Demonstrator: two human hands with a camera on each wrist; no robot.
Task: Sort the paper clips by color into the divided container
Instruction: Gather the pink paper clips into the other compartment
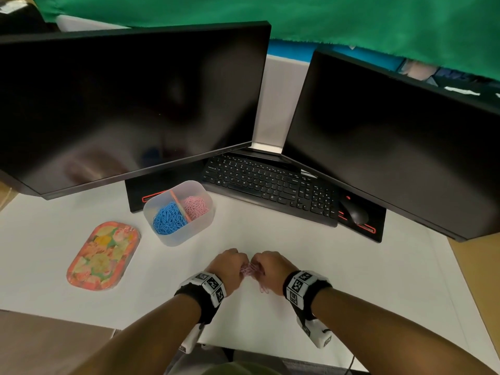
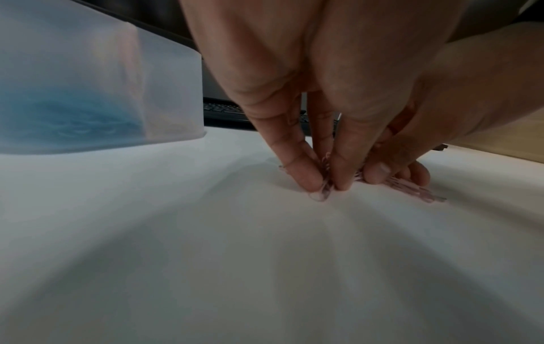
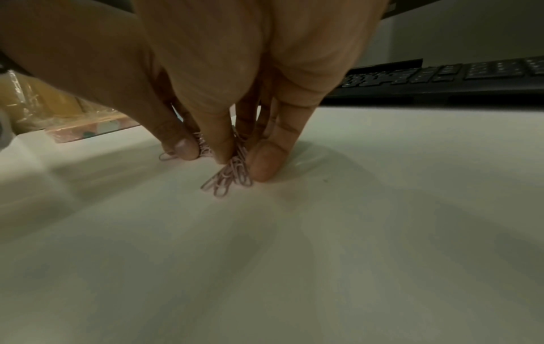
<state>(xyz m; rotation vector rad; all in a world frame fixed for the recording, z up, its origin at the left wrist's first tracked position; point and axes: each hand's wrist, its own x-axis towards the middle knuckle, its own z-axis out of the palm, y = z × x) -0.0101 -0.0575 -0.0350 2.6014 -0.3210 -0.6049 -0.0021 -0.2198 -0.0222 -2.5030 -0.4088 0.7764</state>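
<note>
A small heap of pink paper clips [image 1: 249, 269] lies on the white desk between my two hands. My left hand [image 1: 230, 262] and right hand [image 1: 272, 263] meet over it, knuckles up, fingers curled down. In the left wrist view my left hand [image 2: 326, 186] pinches pink clips [image 2: 412, 189] against the desk. In the right wrist view my right hand [image 3: 238, 167] pinches a bunch of pink clips [image 3: 231, 178] between thumb and fingers. The translucent divided container [image 1: 189, 236] stands behind and to the left, with blue clips [image 1: 169, 219] in its left half and pink clips [image 1: 195, 205] in its right.
A floral oval tray [image 1: 104, 255] lies left of the container. A black keyboard [image 1: 270, 185] and mouse [image 1: 355, 212] sit behind, under two dark monitors [image 1: 130, 104]. The desk's front edge [image 1: 151, 328] runs close beneath my forearms.
</note>
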